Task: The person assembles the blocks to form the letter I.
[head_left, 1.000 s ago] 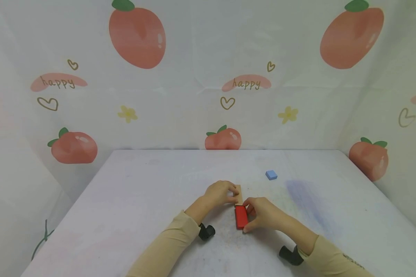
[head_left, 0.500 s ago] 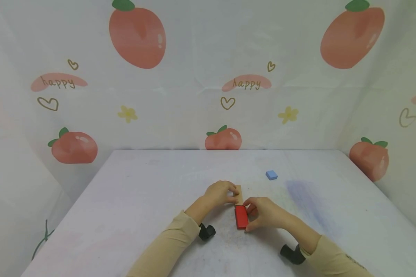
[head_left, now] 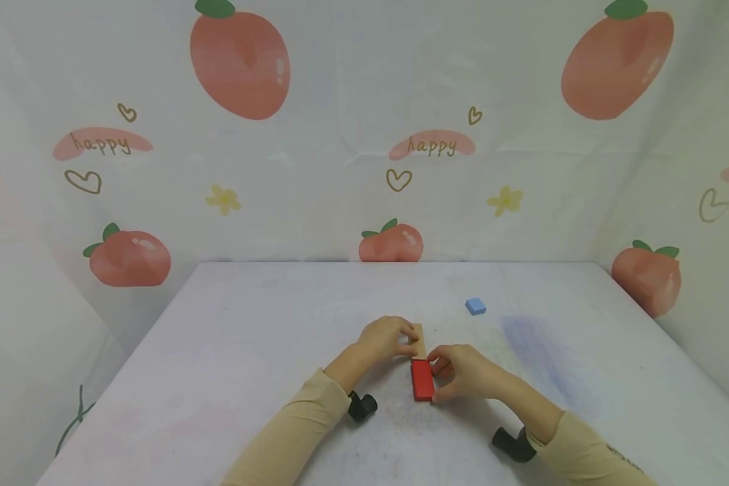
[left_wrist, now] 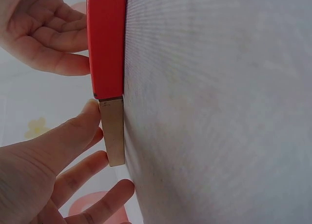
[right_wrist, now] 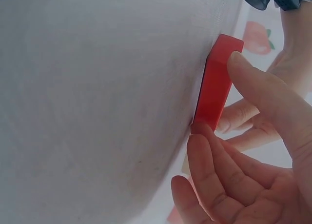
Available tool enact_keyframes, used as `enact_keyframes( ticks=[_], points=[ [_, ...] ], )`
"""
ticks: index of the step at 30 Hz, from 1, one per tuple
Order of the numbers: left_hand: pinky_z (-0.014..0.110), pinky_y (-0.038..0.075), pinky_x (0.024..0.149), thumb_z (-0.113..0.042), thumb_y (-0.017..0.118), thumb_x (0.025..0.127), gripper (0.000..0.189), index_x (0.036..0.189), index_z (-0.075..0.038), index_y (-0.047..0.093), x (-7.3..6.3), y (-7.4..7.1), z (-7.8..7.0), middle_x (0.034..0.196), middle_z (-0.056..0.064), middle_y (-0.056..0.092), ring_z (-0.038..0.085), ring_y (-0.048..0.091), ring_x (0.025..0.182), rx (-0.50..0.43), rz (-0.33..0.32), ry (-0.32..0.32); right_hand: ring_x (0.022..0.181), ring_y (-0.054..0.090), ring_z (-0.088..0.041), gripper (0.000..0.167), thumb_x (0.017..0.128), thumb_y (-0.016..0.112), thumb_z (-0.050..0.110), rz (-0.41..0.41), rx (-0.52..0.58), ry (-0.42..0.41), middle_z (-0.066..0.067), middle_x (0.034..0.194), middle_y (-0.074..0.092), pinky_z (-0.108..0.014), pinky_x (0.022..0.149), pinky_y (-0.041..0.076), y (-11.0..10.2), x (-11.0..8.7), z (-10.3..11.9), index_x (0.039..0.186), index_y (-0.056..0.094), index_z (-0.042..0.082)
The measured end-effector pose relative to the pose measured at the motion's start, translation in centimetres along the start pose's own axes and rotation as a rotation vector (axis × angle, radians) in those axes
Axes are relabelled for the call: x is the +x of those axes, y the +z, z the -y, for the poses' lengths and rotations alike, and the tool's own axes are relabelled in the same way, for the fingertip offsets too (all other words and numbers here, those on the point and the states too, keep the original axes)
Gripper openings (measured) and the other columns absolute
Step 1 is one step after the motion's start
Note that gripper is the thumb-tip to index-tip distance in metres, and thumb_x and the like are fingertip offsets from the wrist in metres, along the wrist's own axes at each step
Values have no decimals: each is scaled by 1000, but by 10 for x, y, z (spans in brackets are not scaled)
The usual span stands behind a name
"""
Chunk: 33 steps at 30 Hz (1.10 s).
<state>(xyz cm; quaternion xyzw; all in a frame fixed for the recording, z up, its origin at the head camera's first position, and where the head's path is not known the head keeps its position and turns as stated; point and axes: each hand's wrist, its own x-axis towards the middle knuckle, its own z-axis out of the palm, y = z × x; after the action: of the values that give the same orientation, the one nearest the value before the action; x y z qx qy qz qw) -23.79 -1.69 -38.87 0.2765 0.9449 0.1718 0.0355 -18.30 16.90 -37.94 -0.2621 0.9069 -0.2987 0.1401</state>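
Observation:
A red block (head_left: pixel 422 381) lies lengthwise on the white table, its far end against a narrower plain wooden block (head_left: pixel 420 343). My left hand (head_left: pixel 386 339) rests at the left side of the wooden block (left_wrist: pixel 112 133). In the left wrist view its thumb touches near the joint, with the other fingers spread toward the far end. My right hand (head_left: pixel 466 372) lies along the right side of the red block (right_wrist: pixel 214 85). Its thumb touches near the block's near end, and its fingertips touch near the far end. Neither hand's fingers wrap round a block.
A small blue block (head_left: pixel 476 306) sits farther back on the table (head_left: pixel 267 317), right of the hands. Black wrist-worn devices show below the left wrist (head_left: pixel 362 408) and right wrist (head_left: pixel 514 445). A fruit-printed curtain (head_left: pixel 334 88) hangs behind the table.
My right thumb has shifted slightly right and away from me, off the red block's near corner. The left hand and the blocks look almost unchanged.

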Motion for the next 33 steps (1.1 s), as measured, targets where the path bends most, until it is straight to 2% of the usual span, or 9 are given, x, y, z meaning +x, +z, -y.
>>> enact_keyframes(
  ticks=[13,33],
  points=[
    [31,47,96,-31,74,78,30,106,-19,73,0,0,-1,119,-3,66,15,58,116,-11,20,-21,80,65,-13,52,67,83,20,-8,-16,-2,-5,89,70,-21,71,52,0,1,1,106,59,-3],
    [32,48,94,-31,75,77,30,105,-19,73,0,1,0,119,-3,66,16,58,116,-16,5,-19,80,64,-13,51,67,83,20,-18,-22,5,-4,88,70,-22,71,53,1,3,0,105,59,-2]
  ],
)
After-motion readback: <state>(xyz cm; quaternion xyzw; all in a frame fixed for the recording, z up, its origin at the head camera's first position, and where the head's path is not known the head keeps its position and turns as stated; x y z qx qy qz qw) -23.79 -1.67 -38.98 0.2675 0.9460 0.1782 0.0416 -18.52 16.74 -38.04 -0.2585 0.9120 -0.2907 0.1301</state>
